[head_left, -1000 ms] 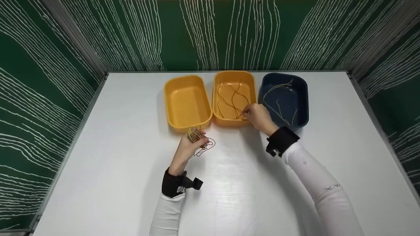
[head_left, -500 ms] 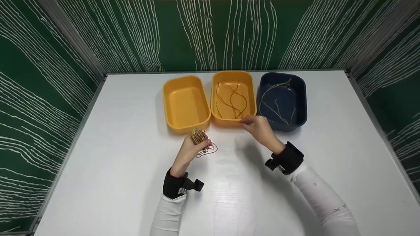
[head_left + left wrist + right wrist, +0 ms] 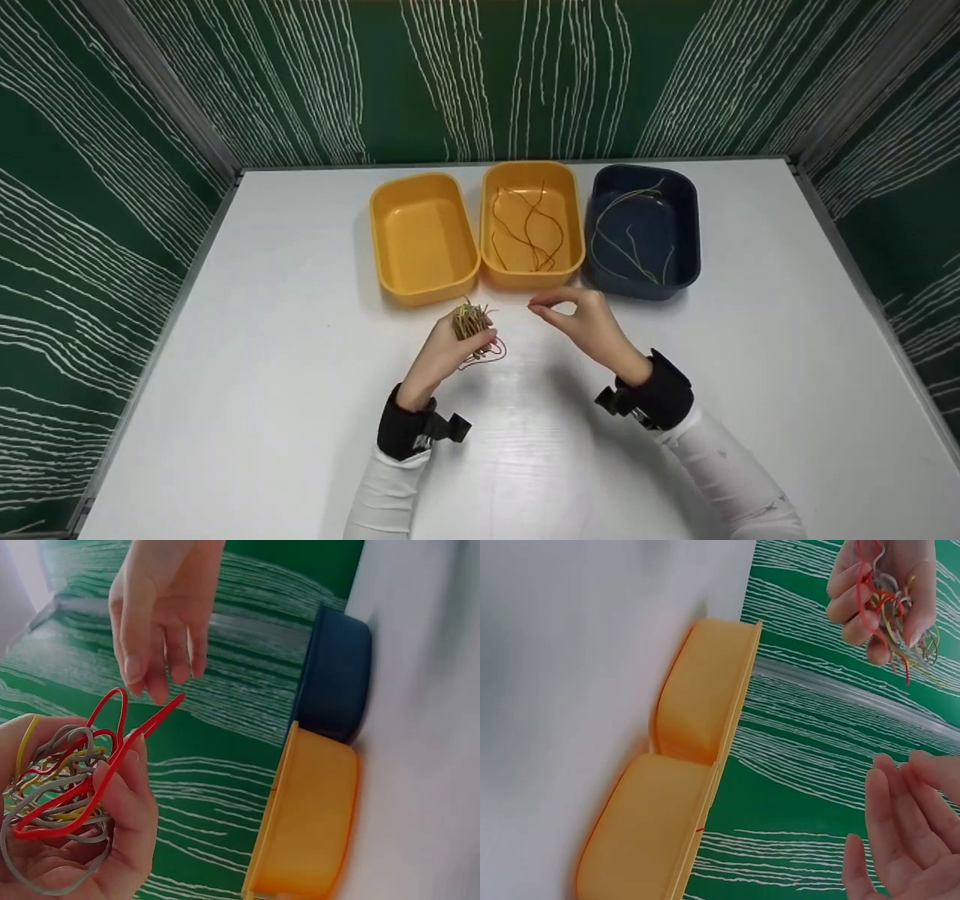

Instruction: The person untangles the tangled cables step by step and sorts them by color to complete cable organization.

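Note:
My left hand (image 3: 439, 352) grips a tangled bundle of thin wires (image 3: 471, 322), red, yellow and grey, with the thumb across it. A red wire (image 3: 45, 831) loops out past the fingers in the left wrist view. My right hand (image 3: 589, 326) hovers just in front of the middle bin, a short way from the bundle. Its thumb and index tips come close together, and no wire shows between them. In the right wrist view its other fingers (image 3: 881, 821) are loosely extended. Several reddish wires (image 3: 529, 225) lie in the middle yellow bin (image 3: 532, 280).
Left of the middle bin stands another yellow bin (image 3: 429, 292) with a bare floor. On the right, a dark blue bin (image 3: 643, 291) holds several yellowish wires (image 3: 636, 255). All three stand in a row at the back of the white table (image 3: 285, 315), before a green wall.
My right hand has drawn back from inside the middle bin, over its front rim, toward me. The left hand, still gripping the bundle, has shifted slightly right.

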Action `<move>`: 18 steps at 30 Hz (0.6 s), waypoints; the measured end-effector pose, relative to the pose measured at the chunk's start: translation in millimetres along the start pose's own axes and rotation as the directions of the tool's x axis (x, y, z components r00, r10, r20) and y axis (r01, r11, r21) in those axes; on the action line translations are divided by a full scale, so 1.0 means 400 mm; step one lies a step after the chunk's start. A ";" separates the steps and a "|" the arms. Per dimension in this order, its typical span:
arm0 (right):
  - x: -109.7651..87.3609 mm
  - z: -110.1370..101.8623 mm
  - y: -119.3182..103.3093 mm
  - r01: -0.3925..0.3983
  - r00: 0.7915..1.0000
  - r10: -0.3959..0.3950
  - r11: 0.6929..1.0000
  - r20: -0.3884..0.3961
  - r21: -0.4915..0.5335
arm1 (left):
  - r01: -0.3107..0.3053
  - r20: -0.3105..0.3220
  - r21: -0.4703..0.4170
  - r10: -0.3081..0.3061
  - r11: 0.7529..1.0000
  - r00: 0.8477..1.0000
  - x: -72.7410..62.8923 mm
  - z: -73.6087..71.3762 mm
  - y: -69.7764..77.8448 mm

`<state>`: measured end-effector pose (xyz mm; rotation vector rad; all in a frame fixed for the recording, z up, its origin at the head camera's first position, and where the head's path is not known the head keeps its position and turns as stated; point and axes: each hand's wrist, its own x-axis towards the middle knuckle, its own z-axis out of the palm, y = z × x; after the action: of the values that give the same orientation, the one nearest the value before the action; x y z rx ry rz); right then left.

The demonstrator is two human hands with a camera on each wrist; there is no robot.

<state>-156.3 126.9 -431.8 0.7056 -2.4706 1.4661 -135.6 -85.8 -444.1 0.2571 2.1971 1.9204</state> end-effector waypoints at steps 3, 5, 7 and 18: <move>-0.010 0.008 -0.009 -0.005 1.000 0.004 0.999 0.017 0.045 | -0.030 0.009 0.068 0.029 0.997 1.000 0.001 0.006 -0.005; -0.014 0.012 -0.018 -0.003 1.000 0.002 0.998 0.024 0.067 | -0.038 0.020 0.116 0.036 0.992 0.999 0.001 0.009 -0.008; -0.016 0.015 -0.038 0.013 0.999 -0.016 0.997 0.032 0.074 | -0.046 0.035 0.145 0.041 0.988 0.999 0.002 0.012 -0.009; -0.017 0.047 -0.046 0.067 0.997 -0.071 0.993 0.040 0.092 | -0.044 0.082 0.175 0.030 0.984 0.996 0.003 0.024 -0.014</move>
<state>-139.9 105.3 -429.5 0.8402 -2.3976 1.5619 -134.3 -77.2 -450.9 0.3975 2.3270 1.7032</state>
